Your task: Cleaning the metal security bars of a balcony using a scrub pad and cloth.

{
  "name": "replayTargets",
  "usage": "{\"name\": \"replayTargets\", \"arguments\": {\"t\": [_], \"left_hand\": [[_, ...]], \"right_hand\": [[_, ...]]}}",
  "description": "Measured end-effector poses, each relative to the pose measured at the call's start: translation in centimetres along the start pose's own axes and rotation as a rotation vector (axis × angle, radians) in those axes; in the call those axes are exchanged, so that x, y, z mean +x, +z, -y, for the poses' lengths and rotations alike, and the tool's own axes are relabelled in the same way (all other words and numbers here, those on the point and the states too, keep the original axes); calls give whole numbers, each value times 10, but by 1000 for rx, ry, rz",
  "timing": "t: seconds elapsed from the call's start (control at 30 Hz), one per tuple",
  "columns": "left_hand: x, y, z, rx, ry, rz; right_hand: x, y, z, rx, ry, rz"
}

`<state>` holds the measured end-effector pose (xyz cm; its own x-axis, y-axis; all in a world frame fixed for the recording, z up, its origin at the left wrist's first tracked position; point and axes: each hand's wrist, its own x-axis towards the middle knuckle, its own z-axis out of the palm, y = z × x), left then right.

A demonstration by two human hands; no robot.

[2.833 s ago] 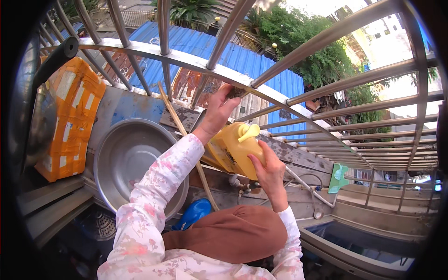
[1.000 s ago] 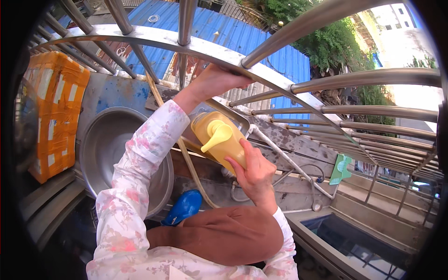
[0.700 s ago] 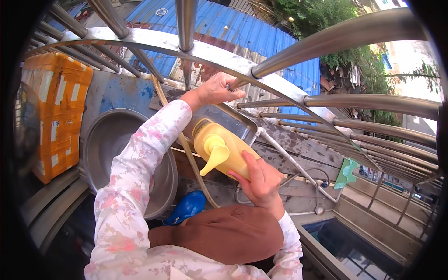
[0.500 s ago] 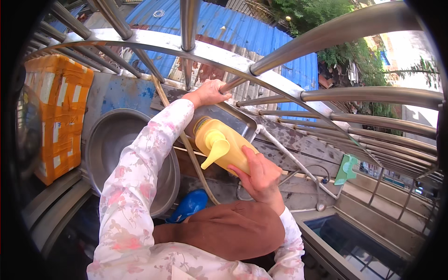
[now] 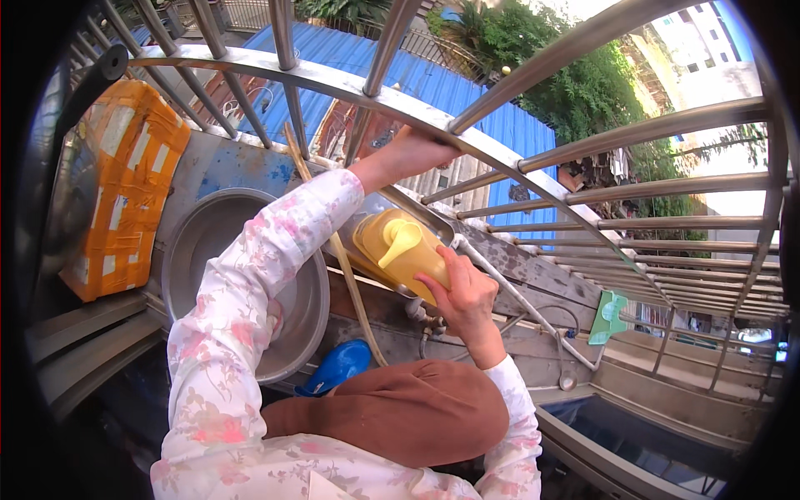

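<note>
My right hand [image 5: 468, 296] is closed around one end of a yellow pump bottle [image 5: 421, 260], fingers along its side. The bottle lies tilted above a metal sink [image 5: 429, 218], its pale yellow pump head [image 5: 402, 241] facing up towards me. My left hand [image 5: 410, 157] reaches past the bottle to the curved metal rail [image 5: 333, 86] of the window cage. Its fingers go under the rail and are hidden there, so their grip does not show. Below my left forearm is a large grey metal basin [image 5: 185, 267], with something pale partly visible inside.
An orange-taped box [image 5: 133, 196] stands at the far left. A wooden stick [image 5: 348, 275] leans between basin and sink. A blue plastic scoop-like item [image 5: 343, 367] lies by my knee. White pipe [image 5: 492, 271], green plastic piece [image 5: 608, 318] and metal bars [image 5: 658, 179] are at the right.
My left hand has moved right and further along the rail, its fingers now hidden under it. The right hand still holds the pump bottle nearly in place. The whole view has shifted slightly.
</note>
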<state>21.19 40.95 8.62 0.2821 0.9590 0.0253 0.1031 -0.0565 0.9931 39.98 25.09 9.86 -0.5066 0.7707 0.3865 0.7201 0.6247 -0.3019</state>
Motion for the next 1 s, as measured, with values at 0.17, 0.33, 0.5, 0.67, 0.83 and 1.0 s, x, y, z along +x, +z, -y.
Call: {"name": "replayTargets", "arguments": {"t": [0.17,0.33,0.5,0.67,0.83,1.0], "left_hand": [[-5,2,33,19,73,-107],[-1,21,119,170,304,-224],[-8,15,190,644,81,-129],[-9,10,181,964,246,-166],[-35,9,166,1070,255,-320],[-69,-4,122,1002,123,-442]], "right_hand": [[1,4,8,38,30,48],[3,4,-2,69,19,5],[8,2,1,40,21,35],[5,2,1,-1,34,9],[7,4,5,9,13,-25],[5,3,2,-4,2,-21]]}}
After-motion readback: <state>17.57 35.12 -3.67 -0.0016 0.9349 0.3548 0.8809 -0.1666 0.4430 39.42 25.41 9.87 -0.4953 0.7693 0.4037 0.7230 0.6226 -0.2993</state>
